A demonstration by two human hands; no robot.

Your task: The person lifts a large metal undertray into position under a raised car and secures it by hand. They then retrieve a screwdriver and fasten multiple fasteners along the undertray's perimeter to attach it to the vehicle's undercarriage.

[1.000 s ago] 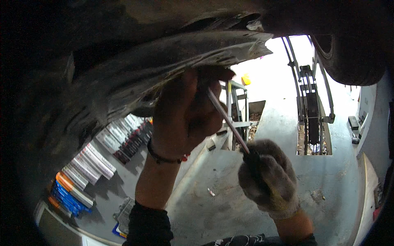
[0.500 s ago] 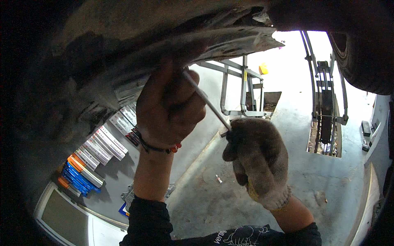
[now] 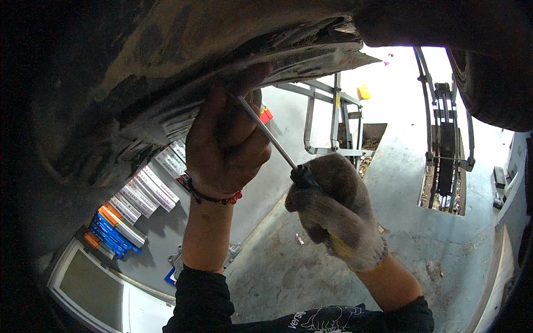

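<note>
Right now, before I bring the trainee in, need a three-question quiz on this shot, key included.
1. The right hand grips a tool. Its metal shaft runs up toward:
A) the wheel
B) the left hand
C) the floor

2. True or false: both hands are gloved.

3. Fill in: the bright beads on the bracelet are ____.

Key: 1. B. 2. False, only the right hand is; the left is bare. 3. Red.
</note>
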